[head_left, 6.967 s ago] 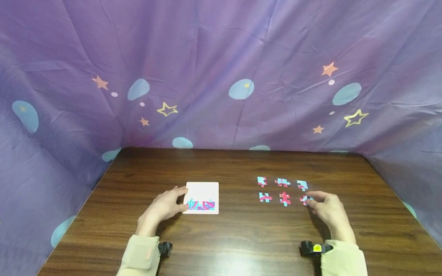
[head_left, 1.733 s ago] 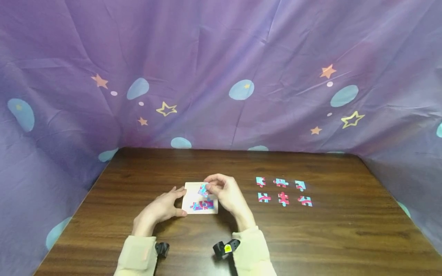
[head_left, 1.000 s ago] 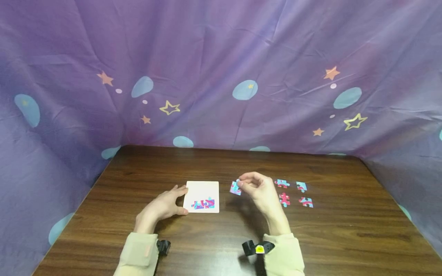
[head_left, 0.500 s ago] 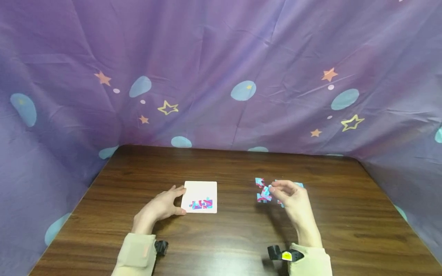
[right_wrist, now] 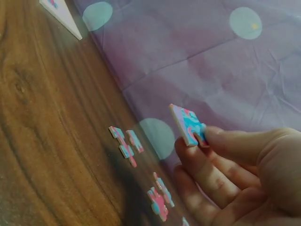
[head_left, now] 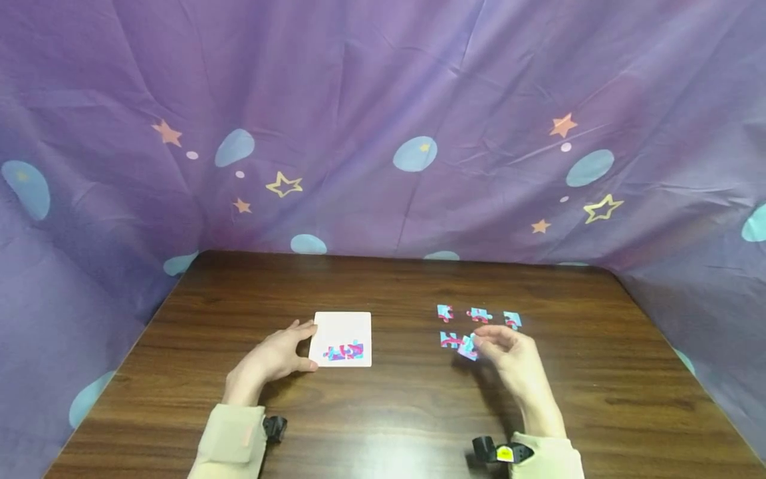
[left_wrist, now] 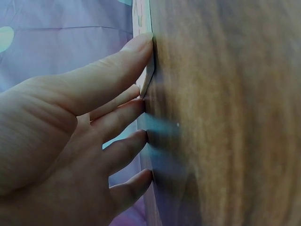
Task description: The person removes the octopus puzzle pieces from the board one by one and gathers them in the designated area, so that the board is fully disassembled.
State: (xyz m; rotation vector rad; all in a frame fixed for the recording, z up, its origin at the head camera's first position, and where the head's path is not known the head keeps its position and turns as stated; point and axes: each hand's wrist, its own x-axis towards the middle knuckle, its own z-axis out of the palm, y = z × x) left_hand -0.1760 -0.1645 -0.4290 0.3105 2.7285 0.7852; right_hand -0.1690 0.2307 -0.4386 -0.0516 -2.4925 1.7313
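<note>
My left hand rests at the left edge of a white square puzzle tray, thumb at the near corner and index finger farther up that edge. In the left wrist view the thumb lies on the tray's rim and the other fingers reach to the tabletop. Joined pink and blue puzzle pieces lie along the tray's near side. My right hand pinches a blue and pink puzzle piece between thumb and fingers, raised over the loose pieces.
Loose puzzle pieces lie right of the tray: three in a far row, among them a middle piece, and a nearer piece beside the held one. My right hand hides others. A purple cloth hangs behind the brown wooden table.
The right hand has carried its puzzle piece from over the tray rightward to the loose pieces. Seven seconds ago it was at a loose piece. The left hand stays at the tray.
</note>
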